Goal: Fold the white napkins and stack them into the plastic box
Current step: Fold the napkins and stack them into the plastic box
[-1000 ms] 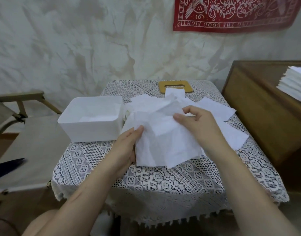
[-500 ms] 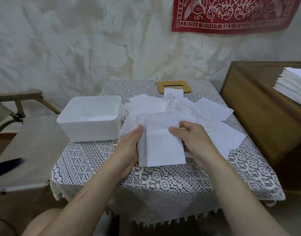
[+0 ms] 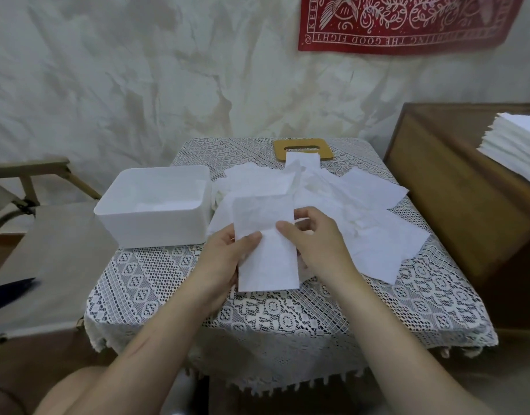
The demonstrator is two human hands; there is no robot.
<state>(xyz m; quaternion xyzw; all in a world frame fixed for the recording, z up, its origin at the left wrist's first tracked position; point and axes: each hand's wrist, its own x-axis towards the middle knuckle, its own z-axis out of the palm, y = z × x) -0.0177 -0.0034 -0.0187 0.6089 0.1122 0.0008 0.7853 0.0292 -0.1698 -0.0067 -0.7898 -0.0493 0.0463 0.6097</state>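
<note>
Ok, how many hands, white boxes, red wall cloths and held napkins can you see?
hands: 2 (left hand, right hand)
white box: 1
red wall cloth: 1
held napkin: 1
Total: 5

Just one thing to read, well beyond the fingers (image 3: 313,213) and up to their right on the wall: the red banner (image 3: 407,22) carries white lettering, "KEEP" running up its left border and "THE GOOD FIGHT" upside down along the bottom border, the rest too blurred.
</note>
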